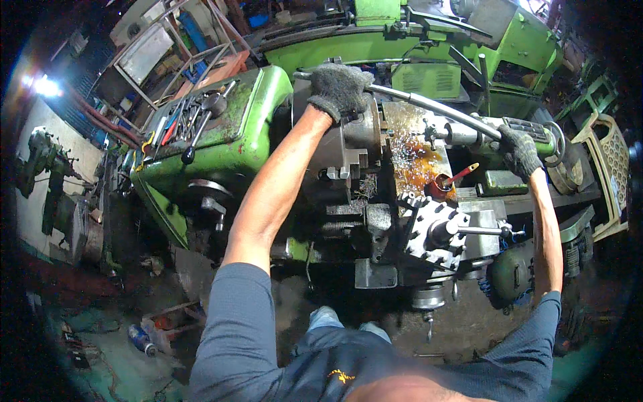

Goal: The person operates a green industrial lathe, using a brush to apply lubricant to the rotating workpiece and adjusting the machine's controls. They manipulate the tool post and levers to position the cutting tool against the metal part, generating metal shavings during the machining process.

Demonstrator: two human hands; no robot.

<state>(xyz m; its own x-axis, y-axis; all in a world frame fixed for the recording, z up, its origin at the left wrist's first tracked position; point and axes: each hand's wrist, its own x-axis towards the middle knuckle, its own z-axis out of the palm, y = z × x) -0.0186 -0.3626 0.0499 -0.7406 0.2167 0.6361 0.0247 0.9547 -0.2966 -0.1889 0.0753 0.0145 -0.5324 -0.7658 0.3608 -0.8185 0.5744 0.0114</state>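
Past the round steel chuck [362, 130], a long silver metal bar [435, 106], likely heavy and stiff, is clamped near both ends by left fingers [337, 77] and right fingers [513, 143].

From the head of a person [315, 362] here, the left fisheye camera looks steeply down past both forearms [278, 177] at a nearby engine lathe [365, 137].

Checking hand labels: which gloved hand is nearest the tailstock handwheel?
The right hand, holding the long metal bar near its right end, just left of the handwheel. The left hand grips the bar farther left, by the chuck.
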